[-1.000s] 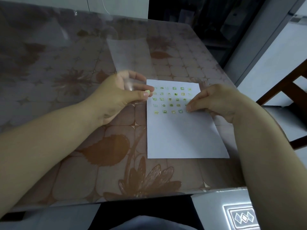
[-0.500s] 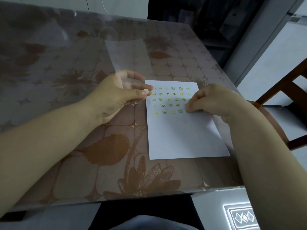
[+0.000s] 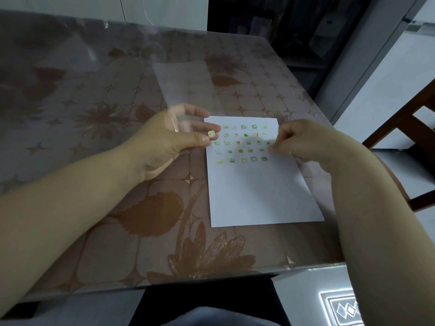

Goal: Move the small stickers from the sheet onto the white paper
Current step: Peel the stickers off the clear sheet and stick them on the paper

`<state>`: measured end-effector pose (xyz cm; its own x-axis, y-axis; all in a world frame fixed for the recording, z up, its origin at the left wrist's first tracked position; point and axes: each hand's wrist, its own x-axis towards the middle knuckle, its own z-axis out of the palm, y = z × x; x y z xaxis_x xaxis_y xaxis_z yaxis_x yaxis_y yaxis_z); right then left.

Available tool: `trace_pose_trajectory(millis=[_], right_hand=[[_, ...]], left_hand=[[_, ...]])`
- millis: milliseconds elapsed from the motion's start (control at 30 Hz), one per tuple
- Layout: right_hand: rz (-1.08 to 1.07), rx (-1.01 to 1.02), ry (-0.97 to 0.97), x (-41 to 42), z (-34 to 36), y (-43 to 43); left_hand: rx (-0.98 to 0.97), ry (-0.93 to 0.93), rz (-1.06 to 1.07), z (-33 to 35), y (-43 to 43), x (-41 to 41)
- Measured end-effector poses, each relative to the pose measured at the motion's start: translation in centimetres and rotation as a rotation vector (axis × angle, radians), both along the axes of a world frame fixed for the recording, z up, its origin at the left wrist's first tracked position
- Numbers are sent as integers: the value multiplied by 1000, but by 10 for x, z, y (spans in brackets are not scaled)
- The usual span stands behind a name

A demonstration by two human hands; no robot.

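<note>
The white paper lies on the table with several small green stickers in rows on its upper part. My left hand is just left of the paper's top corner. It pinches a clear sticker sheet that stands up from its fingers. One small yellow-green sticker sits on that sheet by my thumb tip. My right hand has its fingers curled. Its blurred fingertips are at the right end of the sticker rows, low over the paper. I see nothing between them.
The table has a brown flower pattern under a glass top; its near edge runs across the bottom of the view. A wooden chair stands past the table's right edge. My lap is below the near edge.
My right hand's fingertips have shifted slightly up and right from the spot on the paper where they pressed. My left hand and the clear sheet have barely moved.
</note>
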<state>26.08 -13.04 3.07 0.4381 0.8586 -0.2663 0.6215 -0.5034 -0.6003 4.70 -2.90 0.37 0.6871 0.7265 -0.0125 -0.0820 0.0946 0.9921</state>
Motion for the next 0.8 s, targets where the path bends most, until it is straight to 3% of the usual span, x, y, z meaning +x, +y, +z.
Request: trace_pose_trajectory(millis=[133,267,433,800], right_hand=[[-92,377,149,-1,5,-2],[73,598,26,-27,-2,8],[301,647,-208,-44,-16,15],[303,616,-181,-51,-20,17]], left_hand=[[-55,-9,-32,0,-2,1],[-93,-10,-77,0,-3,1],[-112,-2,-92,2,-5,2],[-95,17,-85,1,-7,2]])
